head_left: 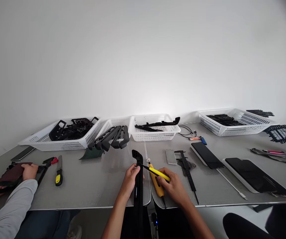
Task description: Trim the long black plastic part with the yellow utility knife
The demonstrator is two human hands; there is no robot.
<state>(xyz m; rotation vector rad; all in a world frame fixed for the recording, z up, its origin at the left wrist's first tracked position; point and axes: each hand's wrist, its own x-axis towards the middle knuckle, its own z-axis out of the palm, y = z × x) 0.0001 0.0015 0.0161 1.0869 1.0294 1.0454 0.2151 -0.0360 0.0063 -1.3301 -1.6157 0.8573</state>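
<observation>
Both hands busy, right in front of the middle white basket (155, 136)!

My left hand (130, 181) pinches the long black part (138, 179); my right (172, 184) grips a yellow-handled tool (159, 174).

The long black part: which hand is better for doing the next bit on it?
Probably the right hand. It holds the yellow-handled tool, whose tip is at the long black part. The left hand is busy gripping that part.

Glossy black plastic strip (138, 186)
</observation>
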